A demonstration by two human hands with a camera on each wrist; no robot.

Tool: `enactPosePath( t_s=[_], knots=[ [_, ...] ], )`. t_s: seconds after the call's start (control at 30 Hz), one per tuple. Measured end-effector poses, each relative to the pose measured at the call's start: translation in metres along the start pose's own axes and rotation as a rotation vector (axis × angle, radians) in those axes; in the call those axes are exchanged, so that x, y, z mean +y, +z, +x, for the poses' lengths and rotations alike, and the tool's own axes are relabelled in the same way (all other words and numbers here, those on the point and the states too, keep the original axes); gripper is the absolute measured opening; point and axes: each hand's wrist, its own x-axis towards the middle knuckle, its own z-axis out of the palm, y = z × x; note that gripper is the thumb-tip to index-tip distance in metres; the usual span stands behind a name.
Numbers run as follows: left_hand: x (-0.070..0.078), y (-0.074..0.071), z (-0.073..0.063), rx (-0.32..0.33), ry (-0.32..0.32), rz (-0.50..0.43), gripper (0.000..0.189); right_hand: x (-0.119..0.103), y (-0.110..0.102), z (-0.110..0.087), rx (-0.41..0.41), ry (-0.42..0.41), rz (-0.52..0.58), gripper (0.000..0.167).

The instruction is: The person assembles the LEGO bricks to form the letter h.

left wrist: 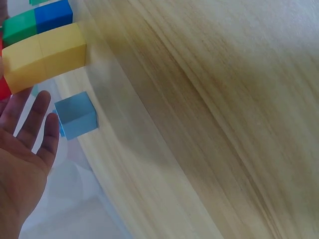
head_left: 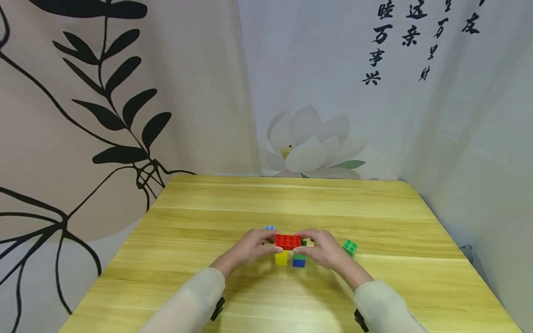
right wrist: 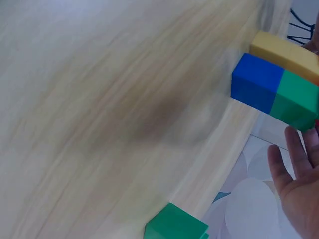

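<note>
A red brick with studs lies across the tops of two short stacks, in the middle of the head view. My left hand pinches its left end, and my right hand pinches the right end. Under the left part stands a stack of two yellow bricks. Beneath the right part, a green brick sits on a blue brick. In both wrist views the other fingers spread beside the stacks, and only a sliver of red shows at the frame edge.
A light blue brick stands on the wooden table just beyond my left hand. To the right of my right hand sits a separate green brick. Printed curtains hang behind the table and along its sides.
</note>
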Motion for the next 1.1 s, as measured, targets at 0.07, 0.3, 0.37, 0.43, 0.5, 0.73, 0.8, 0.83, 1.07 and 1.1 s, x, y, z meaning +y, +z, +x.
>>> enactPosePath(
  t_s=[0.07, 0.3, 0.37, 0.43, 0.5, 0.73, 0.8, 0.83, 1.07, 1.1],
  knots=[
    [-0.001, 0.0, 0.001, 0.006, 0.01, 0.007, 0.039, 0.001, 0.0, 0.0, -0.002, -0.012, 0.004, 0.046],
    [-0.002, 0.007, 0.003, 0.053, 0.023, -0.038, 0.04, 0.006, 0.0, -0.002, 0.028, -0.029, 0.037, 0.05],
    [-0.002, 0.01, 0.002, 0.061, -0.003, -0.074, 0.043, 0.007, 0.001, -0.003, 0.033, -0.016, 0.035, 0.05],
    [-0.002, 0.012, 0.001, 0.071, -0.022, -0.108, 0.045, 0.007, 0.001, -0.003, 0.036, -0.01, 0.024, 0.048],
    [-0.002, 0.014, 0.0, 0.076, -0.036, -0.134, 0.045, 0.007, -0.001, -0.005, 0.028, -0.001, 0.023, 0.049],
    [-0.003, 0.014, -0.001, 0.082, -0.074, -0.164, 0.046, 0.034, -0.038, -0.022, 0.09, 0.08, 0.01, 0.063],
    [-0.005, 0.014, -0.001, 0.086, -0.08, -0.173, 0.046, 0.049, -0.052, -0.031, 0.122, 0.124, -0.043, 0.064],
    [-0.006, 0.014, -0.001, 0.089, -0.081, -0.177, 0.046, 0.057, -0.057, -0.036, 0.125, 0.147, -0.071, 0.065],
    [-0.011, 0.018, -0.003, 0.113, -0.087, -0.252, 0.049, 0.09, -0.059, -0.055, 0.096, 0.295, -0.146, 0.066],
    [-0.012, 0.019, -0.003, 0.114, -0.088, -0.271, 0.049, 0.091, -0.058, -0.055, 0.106, 0.301, -0.139, 0.061]
  ],
)
